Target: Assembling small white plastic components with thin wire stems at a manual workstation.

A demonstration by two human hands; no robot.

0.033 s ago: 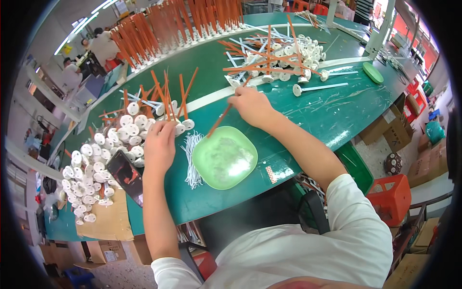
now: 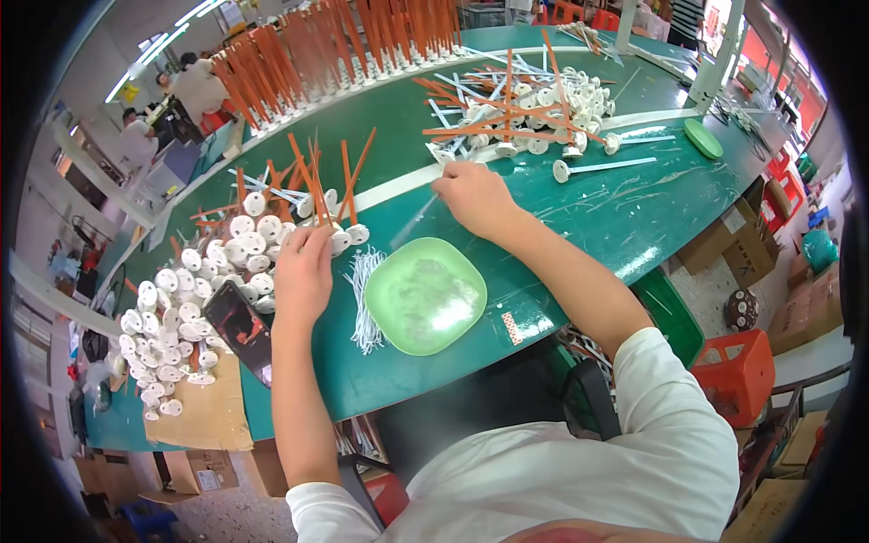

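My left hand (image 2: 303, 262) is closed at the near edge of a heap of white round discs (image 2: 240, 244), several with upright orange strips (image 2: 347, 176). Its fingertips point away from me beside two discs, and what they pinch is hidden. To the right, my right hand (image 2: 475, 195) is closed in a pinch above the green table. From its fingertips a pale, see-through streak (image 2: 418, 222) slants down toward the green plate (image 2: 425, 299); it looks like a thin strip smeared by motion. White strings (image 2: 364, 303) lie bunched along the plate's left side.
Beside my left forearm, a phone (image 2: 237, 330) leans against the discs above a cardboard sheet (image 2: 208, 407). Discs with orange and pale blue strips (image 2: 534, 109) are piled beyond my right hand. Rows of upright orange strips (image 2: 344, 54) stand at the back. A small green dish (image 2: 702, 138) lies far right.
Where a sharp orange strip slanted from my right hand to the plate, only a pale blurred streak shows now. Both hands keep nearly the same place; the whole view has shifted slightly.
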